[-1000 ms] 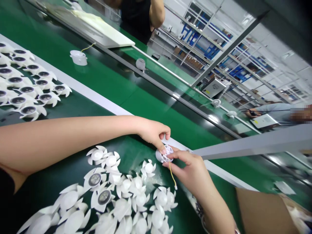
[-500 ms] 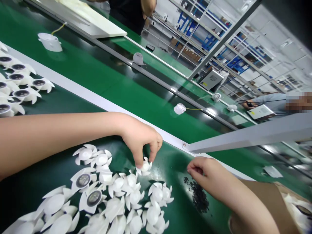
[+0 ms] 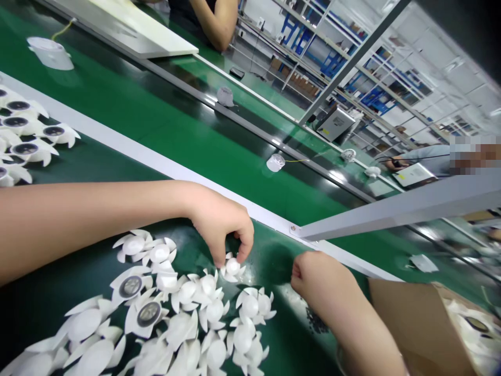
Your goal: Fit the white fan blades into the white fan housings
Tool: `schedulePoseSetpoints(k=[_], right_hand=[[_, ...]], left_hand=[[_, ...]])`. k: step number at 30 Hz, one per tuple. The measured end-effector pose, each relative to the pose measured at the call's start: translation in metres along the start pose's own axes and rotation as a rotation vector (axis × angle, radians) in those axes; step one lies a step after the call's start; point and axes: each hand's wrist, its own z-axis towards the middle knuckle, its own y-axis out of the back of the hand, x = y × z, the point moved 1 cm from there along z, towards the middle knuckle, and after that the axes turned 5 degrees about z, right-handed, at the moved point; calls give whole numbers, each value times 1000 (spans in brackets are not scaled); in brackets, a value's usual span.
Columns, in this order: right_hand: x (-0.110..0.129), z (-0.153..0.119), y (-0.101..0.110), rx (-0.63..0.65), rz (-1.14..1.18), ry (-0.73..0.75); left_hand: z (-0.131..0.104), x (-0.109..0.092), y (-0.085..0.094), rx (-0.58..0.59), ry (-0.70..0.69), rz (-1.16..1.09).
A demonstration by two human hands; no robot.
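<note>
My left hand (image 3: 223, 224) pinches a small white fan impeller (image 3: 233, 267) between thumb and fingers, low over the green work surface. Many more white impellers (image 3: 213, 310) lie in a loose cluster below and to the left of it; two of them (image 3: 148, 313) show a round, dark-ringed metal centre. To the right, my right hand (image 3: 319, 277) is closed with its fingers curled in, above a scatter of small black pieces (image 3: 316, 319) that the forearm partly covers. Whatever its fingertips hold is hidden from view.
A green conveyor belt (image 3: 219, 169) runs behind a white rail, carrying white round housings (image 3: 276, 163). Impellers with dark centres (image 3: 27, 149) sit at left. A grey post (image 3: 391, 211) slants over the right side, above a cardboard box (image 3: 415, 318) of white parts. Two people are across the line.
My right hand has shifted slightly left and turned, its fingers now more hidden and its forearm over more black pieces. My left hand keeps its impeller. Housings on the belt have moved left.
</note>
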Motion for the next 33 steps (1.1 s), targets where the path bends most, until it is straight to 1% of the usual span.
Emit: schedulePoseSetpoints(k=[2, 5, 9, 12, 14, 17, 20, 22, 24, 27, 29, 31, 33], right_hand=[[6, -1, 0, -13, -27, -35], [10, -1, 0, -11, -36, -43], [8, 0, -1, -18, -29, -40], [2, 1, -1, -36, -1, -18], [-2, 3, 0, -73, 46, 25], [-8, 5, 2, -123, 186, 140], [-11, 7, 3, -123, 295, 246], [-11, 10, 3, -120, 327, 269], [-11, 14, 3, -116, 371, 296], [-7, 22, 3, -129, 495, 404], [-1, 26, 2, -192, 594, 498], [7, 29, -1, -278, 684, 584], [16, 31, -5, -344, 751, 632]], left_hand=[[2, 3, -2, -21, -1, -9], [6, 8, -5, -61, 26, -47], [8, 10, -8, -128, 55, -53], [8, 7, -8, -187, 99, -18], [8, 4, -7, -210, 186, -18], [8, 2, -2, -237, 354, -28], [6, 7, 4, -298, 513, -9], [5, 12, 7, -353, 556, 16], [3, 15, 8, -383, 495, 39], [3, 15, 6, -358, 321, 90], [5, 14, 4, -335, 257, 149], [6, 13, 2, -328, 238, 190], [8, 14, 0, -332, 230, 194]])
